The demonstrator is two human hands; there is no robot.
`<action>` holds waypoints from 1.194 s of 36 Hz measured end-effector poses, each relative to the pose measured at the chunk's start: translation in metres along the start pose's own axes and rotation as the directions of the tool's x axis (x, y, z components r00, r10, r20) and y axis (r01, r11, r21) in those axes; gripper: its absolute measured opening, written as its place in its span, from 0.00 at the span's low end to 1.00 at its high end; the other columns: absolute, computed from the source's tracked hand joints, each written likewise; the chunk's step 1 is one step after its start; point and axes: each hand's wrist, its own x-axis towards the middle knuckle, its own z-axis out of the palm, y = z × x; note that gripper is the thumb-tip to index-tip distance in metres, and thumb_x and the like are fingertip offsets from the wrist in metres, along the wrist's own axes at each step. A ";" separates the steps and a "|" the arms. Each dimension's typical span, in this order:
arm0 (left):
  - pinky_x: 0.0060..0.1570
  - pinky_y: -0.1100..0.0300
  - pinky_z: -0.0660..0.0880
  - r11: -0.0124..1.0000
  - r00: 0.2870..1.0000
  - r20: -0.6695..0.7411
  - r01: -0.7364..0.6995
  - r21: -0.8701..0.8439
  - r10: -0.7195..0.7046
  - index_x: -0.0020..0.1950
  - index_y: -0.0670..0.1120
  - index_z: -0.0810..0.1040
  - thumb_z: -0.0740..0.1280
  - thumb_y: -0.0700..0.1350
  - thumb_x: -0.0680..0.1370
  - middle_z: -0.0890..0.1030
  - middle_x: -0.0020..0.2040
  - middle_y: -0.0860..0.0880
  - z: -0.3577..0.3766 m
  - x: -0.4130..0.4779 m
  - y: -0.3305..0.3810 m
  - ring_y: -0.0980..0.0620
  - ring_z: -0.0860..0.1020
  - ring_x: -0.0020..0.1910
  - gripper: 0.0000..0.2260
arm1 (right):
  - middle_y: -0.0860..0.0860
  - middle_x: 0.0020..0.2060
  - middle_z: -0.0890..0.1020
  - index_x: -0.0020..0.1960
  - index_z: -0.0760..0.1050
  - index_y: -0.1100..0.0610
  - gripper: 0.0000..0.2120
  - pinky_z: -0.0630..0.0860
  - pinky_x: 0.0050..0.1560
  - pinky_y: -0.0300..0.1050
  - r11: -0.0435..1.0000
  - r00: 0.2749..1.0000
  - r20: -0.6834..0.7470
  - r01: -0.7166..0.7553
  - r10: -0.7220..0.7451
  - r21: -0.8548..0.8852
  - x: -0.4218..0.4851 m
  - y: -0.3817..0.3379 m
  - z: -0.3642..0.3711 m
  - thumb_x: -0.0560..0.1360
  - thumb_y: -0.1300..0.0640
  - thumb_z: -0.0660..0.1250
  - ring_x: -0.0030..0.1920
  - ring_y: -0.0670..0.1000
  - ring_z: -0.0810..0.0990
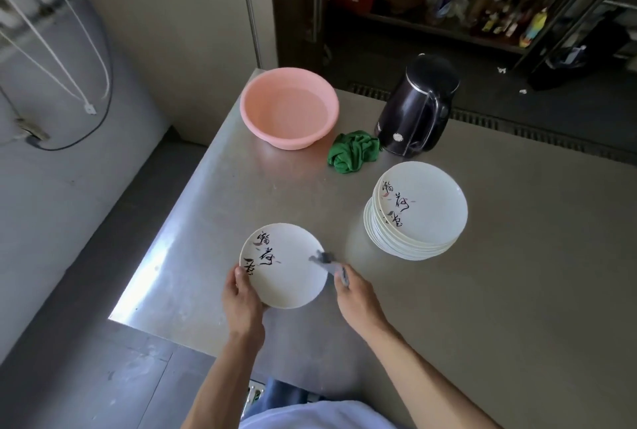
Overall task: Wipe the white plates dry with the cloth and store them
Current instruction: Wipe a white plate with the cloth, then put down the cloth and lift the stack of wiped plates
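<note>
White plate [289, 278] faces up, left hand [241, 304] gripping its left rim, right hand [355, 301] clutching grey cloth [324, 261] at its right.

Only markings: three black brush-style characters, running diagonally down the left half of the single white round ceramic plate [286, 277]. Same three-character print on the top plate of the stack of white plates [418, 211], with small reddish and grey strokes beside it. Cursive hand, can't read the characters reliably. The black electric kettle [413, 111] has a round white sticker [398, 137] low on its body; print too small to read.
</note>
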 end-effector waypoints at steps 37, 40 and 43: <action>0.65 0.45 0.77 0.826 0.782 0.601 -0.441 0.351 0.162 0.68 0.56 0.80 0.56 0.56 0.86 0.84 0.60 0.50 0.178 -0.023 0.068 0.47 0.80 0.62 0.17 | 0.56 0.47 0.84 0.62 0.77 0.51 0.18 0.76 0.29 0.38 0.819 0.865 -0.461 0.112 0.198 0.563 0.008 -0.025 -0.176 0.77 0.66 0.60 0.38 0.54 0.82; 0.64 0.55 0.73 0.766 0.768 0.615 -0.502 0.402 0.181 0.70 0.56 0.78 0.56 0.57 0.85 0.83 0.59 0.55 0.198 -0.023 0.062 0.51 0.78 0.62 0.18 | 0.57 0.49 0.84 0.61 0.77 0.51 0.17 0.76 0.29 0.38 0.789 0.853 -0.455 0.087 0.256 0.608 0.011 -0.015 -0.189 0.77 0.67 0.61 0.41 0.56 0.83; 0.56 0.59 0.69 0.734 0.760 0.628 -0.521 0.436 0.166 0.67 0.56 0.80 0.56 0.59 0.85 0.83 0.53 0.54 0.212 -0.024 0.056 0.52 0.78 0.55 0.18 | 0.58 0.48 0.83 0.63 0.77 0.52 0.18 0.76 0.28 0.38 0.774 0.851 -0.444 0.071 0.282 0.629 0.014 -0.007 -0.199 0.77 0.67 0.62 0.40 0.56 0.83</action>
